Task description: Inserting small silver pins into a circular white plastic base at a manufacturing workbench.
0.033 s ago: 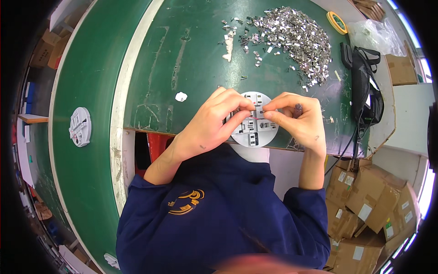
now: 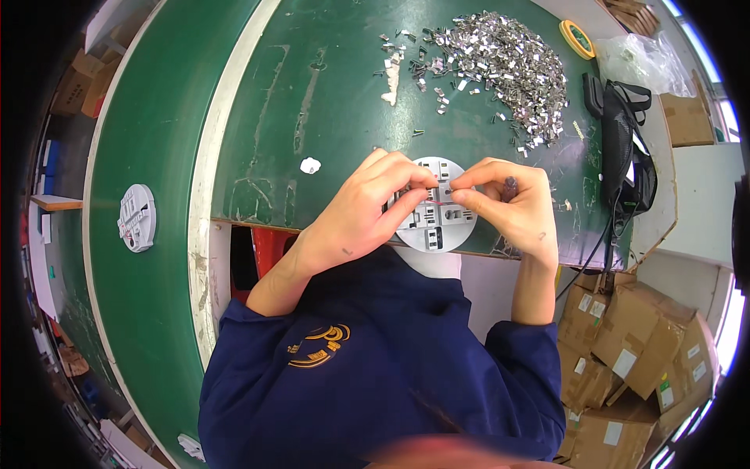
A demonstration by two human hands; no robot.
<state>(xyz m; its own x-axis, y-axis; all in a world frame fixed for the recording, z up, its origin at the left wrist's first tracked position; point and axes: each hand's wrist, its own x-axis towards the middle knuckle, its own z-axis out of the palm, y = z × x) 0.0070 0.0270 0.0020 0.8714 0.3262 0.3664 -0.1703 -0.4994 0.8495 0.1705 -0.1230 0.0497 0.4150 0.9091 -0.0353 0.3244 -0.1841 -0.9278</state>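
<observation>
A round white plastic base (image 2: 459, 232) with slots and metal contacts lies at the table's near edge, under both hands. My left hand (image 2: 383, 190) comes over its left side, thumb and forefinger pinched. A thin red wire (image 2: 439, 202) runs beside those fingertips; whether they grip it is hidden. My right hand (image 2: 508, 199) pinches at the base's right side, its fingertips close to the left ones. Out of its curled fingers sticks the dark, rounded end of a tool handle (image 2: 511, 186); the rest of the tool is covered.
A heap of small metal clips (image 2: 508, 74) covers the far right of the green table (image 2: 344, 102). Nearby are a yellow tape roll (image 2: 577, 39), a clear plastic bag (image 2: 637, 59) and a black bag (image 2: 625, 156). Another white base (image 2: 138, 218) sits on the green strip at left.
</observation>
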